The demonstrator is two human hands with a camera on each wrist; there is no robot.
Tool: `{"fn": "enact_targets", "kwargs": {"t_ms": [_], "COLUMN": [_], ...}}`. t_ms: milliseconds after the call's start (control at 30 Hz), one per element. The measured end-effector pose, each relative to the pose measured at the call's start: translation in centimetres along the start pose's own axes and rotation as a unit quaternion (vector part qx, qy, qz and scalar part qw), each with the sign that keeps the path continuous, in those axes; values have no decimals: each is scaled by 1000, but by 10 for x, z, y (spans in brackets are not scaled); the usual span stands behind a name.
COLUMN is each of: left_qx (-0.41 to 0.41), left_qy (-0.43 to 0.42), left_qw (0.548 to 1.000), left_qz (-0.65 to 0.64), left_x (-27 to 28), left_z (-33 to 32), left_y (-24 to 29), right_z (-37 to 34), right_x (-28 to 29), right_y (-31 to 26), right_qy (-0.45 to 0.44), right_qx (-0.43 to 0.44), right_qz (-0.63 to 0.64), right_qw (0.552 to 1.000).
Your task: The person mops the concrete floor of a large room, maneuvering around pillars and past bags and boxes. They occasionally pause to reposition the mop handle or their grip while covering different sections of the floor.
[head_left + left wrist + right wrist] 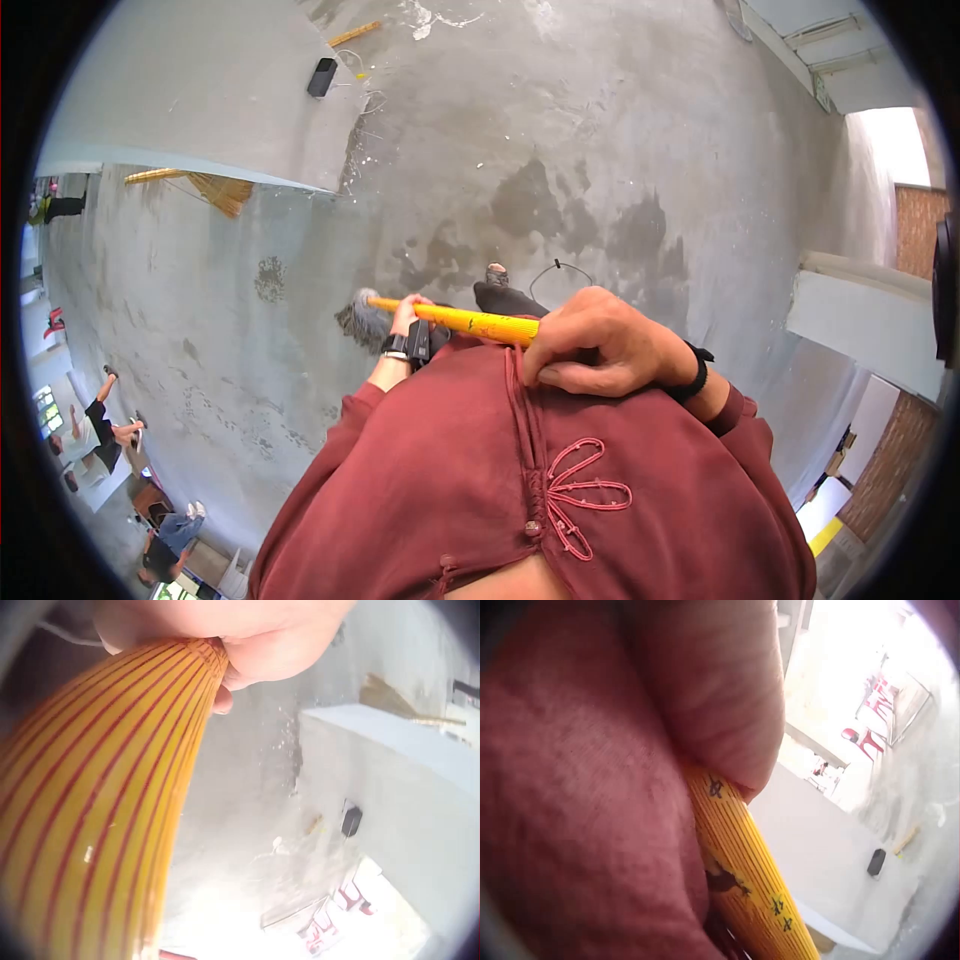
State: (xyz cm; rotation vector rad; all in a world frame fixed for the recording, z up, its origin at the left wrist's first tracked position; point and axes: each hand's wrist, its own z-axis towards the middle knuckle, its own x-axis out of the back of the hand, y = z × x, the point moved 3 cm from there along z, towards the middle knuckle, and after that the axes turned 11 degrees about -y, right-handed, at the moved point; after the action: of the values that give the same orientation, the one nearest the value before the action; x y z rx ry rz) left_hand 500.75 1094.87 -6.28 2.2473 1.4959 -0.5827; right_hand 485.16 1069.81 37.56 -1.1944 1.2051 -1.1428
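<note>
A yellow mop handle [470,321] runs sideways across the person's front in the head view. Its grey mop head [366,318] rests on the floor at the left. The right hand [610,345] grips the upper end of the handle, fingers curled round it. Lower down, near the mop head, the left hand [408,315] holds the handle. In the left wrist view the striped handle [105,802] passes into the left hand [225,634]. The right wrist view has the right hand [630,765] wrapped round the handle [750,870], which bears dark marks.
Damp dark patches [527,200] mark the concrete floor [420,130]. A pale block [230,90] with a black box [321,77] on it stands upper left, a straw broom [222,192] beside it. Several people are at the far left. White ledges [860,315] line the right.
</note>
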Motion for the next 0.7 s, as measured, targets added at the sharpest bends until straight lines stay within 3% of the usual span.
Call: {"fn": "enact_targets", "kwargs": {"t_ms": [33,100,167,233,300,333,367,400,500,533,600,700], "left_qx": [-17,16,2,23,86,79,89,161,98,64,69,84], "left_qy": [41,30,12,-12,29,-1,6,12,-24,-43,-148,-149], "left_qw": [998,989,999,986,996,996,996,985,994,995,981,984], "left_qz": [-36,-146,-52,166,-3,-30,9,-55,28,67,108,55], "left_x": [-24,-68,-107,-122,-144,-169,-179,-180,-291,-336,-364,-483], "left_z": [11,18,34,68,122,136,164,204,220,220,311,291], "left_y": [9,24,36,49,45,43,41,36,50,54,40,72], "right_z": [-8,-22,-35,-52,-69,-77,-84,-88,-93,-89,-85,-81], "right_x": [11,26,41,69,88,101,112,124,165,174,199,229], "right_y": [-4,-12,-13,-15,-15,-19,-23,-27,-39,-45,-59,-69], "right_qy": [5,25,63,96,146,181,215,216,315,321,297,218], "right_qx": [4,24,42,-14,-24,-39,-55,-55,-57,-52,-60,-19], "right_qz": [3,-26,-34,-81,-94,-122,-149,-151,-162,-178,-202,-259], "right_qw": [1000,999,997,992,984,975,964,963,933,929,931,941]}}
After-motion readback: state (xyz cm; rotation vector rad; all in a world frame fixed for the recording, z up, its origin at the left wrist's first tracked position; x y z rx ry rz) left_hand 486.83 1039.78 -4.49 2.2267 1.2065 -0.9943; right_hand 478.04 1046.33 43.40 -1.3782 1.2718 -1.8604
